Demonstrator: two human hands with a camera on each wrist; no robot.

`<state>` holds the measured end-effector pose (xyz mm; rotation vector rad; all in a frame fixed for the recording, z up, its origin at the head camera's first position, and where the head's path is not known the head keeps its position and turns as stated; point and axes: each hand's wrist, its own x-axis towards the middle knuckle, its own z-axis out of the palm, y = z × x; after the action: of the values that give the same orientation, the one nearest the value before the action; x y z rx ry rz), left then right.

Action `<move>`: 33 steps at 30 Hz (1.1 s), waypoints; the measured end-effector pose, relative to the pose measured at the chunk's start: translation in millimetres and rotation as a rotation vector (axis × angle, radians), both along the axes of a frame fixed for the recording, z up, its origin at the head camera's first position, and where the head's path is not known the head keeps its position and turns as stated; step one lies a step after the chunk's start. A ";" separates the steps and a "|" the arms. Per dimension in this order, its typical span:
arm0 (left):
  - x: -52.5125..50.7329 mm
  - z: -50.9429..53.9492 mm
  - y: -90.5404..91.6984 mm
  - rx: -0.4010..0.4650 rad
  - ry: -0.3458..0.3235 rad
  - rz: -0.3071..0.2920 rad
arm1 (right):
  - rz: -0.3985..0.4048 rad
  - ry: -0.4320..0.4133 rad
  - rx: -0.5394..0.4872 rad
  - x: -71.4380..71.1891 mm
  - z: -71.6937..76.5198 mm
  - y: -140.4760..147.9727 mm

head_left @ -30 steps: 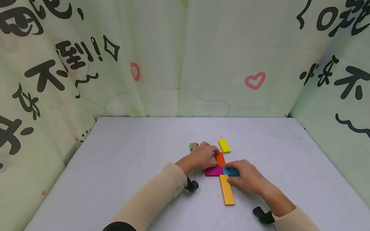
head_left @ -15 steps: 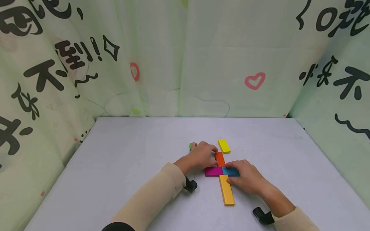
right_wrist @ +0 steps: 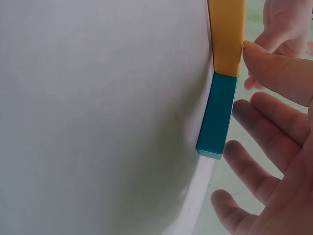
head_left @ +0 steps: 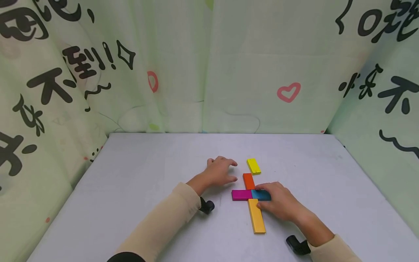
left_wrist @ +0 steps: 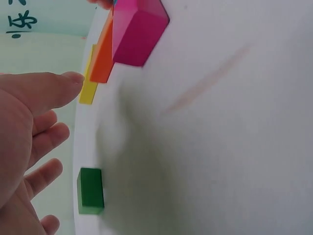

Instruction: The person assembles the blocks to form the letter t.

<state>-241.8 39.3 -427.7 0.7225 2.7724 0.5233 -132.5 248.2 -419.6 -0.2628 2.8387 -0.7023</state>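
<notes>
My left hand [head_left: 217, 171] is off the blocks, its fingers spread and holding nothing, left of the orange-red block [head_left: 248, 181]. That block stands above where the magenta block [head_left: 241, 195] and blue block [head_left: 262, 195] meet end to end. My right hand [head_left: 283, 202] has its fingers and thumb around the blue block, the thumb touching the long amber block [head_left: 256, 216] below. In the right wrist view the thumb lies by the amber block [right_wrist: 227, 39], beside the teal-blue block [right_wrist: 215, 117]. In the left wrist view my left hand [left_wrist: 29, 132] hangs beside the orange block [left_wrist: 102, 54].
A yellow block [head_left: 254, 166] lies beyond the orange-red one. The left wrist view shows a green block [left_wrist: 91, 191] below the fingers; the left hand hides it in the head view. Patterned curtains [head_left: 242, 72] enclose the white table [head_left: 147, 163] behind and on both sides.
My left hand has let go of the orange-red block and moved left, its fingers opening. My right hand and the blocks look unmoved.
</notes>
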 end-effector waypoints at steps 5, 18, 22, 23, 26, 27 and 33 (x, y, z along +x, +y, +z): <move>-6.4 -2.8 -12.5 0.020 -0.003 0.033 | 0.003 -0.007 0.002 -0.2 0.2 0.3; -19.5 -9.9 -36.2 0.046 -0.007 0.078 | 0.004 -0.014 0.000 0.5 1.7 -0.1; -20.3 -9.8 -38.5 0.044 -0.016 0.078 | 0.001 -0.020 0.007 0.5 2.4 -0.7; -20.4 -9.6 -38.7 0.044 -0.019 0.078 | 0.001 -0.021 0.007 0.6 2.5 -0.8; -20.1 -9.4 -38.9 0.044 -0.028 0.081 | 0.005 -0.019 0.007 0.7 2.7 -0.5; -20.0 -9.4 -39.0 0.042 -0.031 0.082 | 0.006 -0.018 0.006 0.7 2.7 -0.4; -20.6 -10.4 -39.3 0.037 -0.031 0.081 | 0.009 -0.017 0.002 0.6 2.7 0.1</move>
<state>-262.4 -0.1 -438.1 0.6060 2.7790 0.5987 -131.8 248.2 -416.9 -0.2685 2.8205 -0.6970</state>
